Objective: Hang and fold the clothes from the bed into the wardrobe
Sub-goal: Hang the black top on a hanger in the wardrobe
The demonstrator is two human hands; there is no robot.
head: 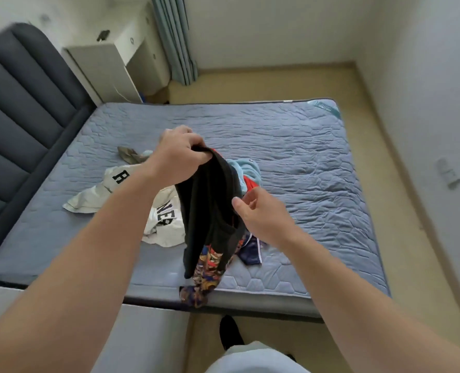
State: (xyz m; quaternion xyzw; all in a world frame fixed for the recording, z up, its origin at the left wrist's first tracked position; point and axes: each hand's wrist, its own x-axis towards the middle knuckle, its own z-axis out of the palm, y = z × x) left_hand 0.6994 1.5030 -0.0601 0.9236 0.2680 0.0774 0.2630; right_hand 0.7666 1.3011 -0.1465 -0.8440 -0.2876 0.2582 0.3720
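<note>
First, the near edge of the mattress (291, 157): the hem of the black printed garment (210, 211) trails over it. Left hand (179, 160) grips the garment's top, holding it up. Right hand (261, 214), fingers curled, sits at its side edge; pinch cannot be told. Behind: white shirt (164, 219) lettered "R" and "NER", blue cloth (246, 168). A bare floor (385, 184) strip runs right of the bed. Farthest: cabinet (102, 68), curtain (175, 41).

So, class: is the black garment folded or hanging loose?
Hanging loose. The left hand grips the garment by its top, and it drapes down bunched over the bed.
</note>
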